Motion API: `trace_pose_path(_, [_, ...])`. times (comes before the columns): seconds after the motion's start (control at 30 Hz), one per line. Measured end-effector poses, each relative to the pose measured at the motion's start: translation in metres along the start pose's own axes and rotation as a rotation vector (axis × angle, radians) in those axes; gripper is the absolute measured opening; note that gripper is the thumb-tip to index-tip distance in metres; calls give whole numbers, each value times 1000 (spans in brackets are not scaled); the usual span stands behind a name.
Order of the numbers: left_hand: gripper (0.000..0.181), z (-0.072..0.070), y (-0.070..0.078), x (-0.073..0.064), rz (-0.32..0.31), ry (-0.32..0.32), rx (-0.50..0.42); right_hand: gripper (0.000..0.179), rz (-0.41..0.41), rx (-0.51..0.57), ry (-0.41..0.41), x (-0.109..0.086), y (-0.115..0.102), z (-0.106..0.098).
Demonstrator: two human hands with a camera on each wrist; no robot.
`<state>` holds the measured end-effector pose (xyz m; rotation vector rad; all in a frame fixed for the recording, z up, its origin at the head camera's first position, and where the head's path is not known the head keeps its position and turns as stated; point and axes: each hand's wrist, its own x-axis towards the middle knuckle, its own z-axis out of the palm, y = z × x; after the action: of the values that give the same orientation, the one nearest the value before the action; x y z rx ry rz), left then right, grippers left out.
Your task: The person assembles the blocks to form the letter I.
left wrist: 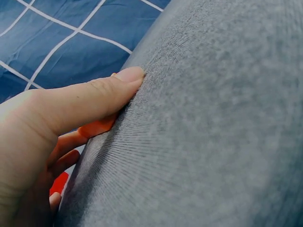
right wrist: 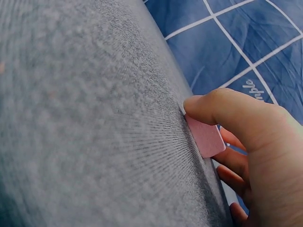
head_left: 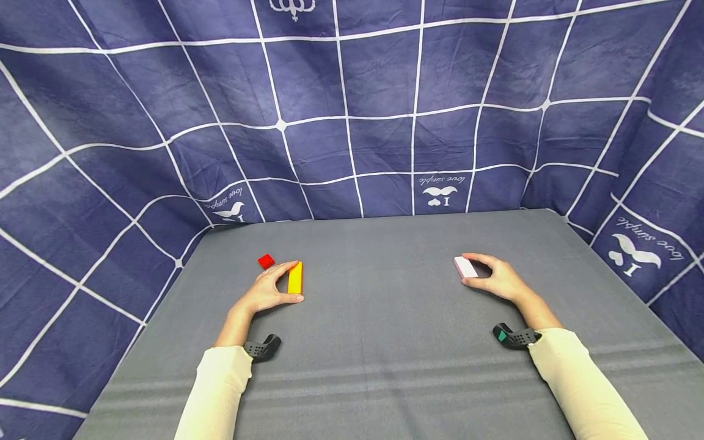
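Note:
On the left of the grey table, my left hand (head_left: 269, 289) pinches a flat yellow block (head_left: 295, 278) with orange sides, thumb at its near end and fingers at its far end. The thumb hides most of that block in the left wrist view, where an orange side (left wrist: 98, 126) shows. A small red block (head_left: 266, 261) lies just beyond the left knuckles. Over to the right, my right hand (head_left: 497, 278) grips a small block (head_left: 465, 267) with a white top between thumb and fingers. Its pink side (right wrist: 207, 136) faces the right wrist camera, low against the table cloth.
Grey cloth (head_left: 374, 318) covers the table, with soft creases toward the front. A blue curtain (head_left: 379, 79) with white grid lines stands behind the table and along both sides. Black bands (head_left: 264, 348) sit at both wrists, by the cream sleeves.

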<state>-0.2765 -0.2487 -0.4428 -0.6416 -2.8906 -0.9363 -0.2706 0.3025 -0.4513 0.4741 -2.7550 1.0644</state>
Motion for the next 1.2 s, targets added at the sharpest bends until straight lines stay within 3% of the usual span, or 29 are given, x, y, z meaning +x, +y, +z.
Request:
trace_pose_path(0.53, [83, 3, 1, -1, 20, 55, -14, 62, 12, 31, -5, 1, 0, 3])
trace_pose_path(0.8, [82, 13, 20, 9, 47, 98, 11, 62, 16, 29, 2, -1, 2, 1])
trace_pose_path(1.2, [85, 34, 48, 26, 117, 79, 42, 63, 16, 26, -2, 0, 2, 1])
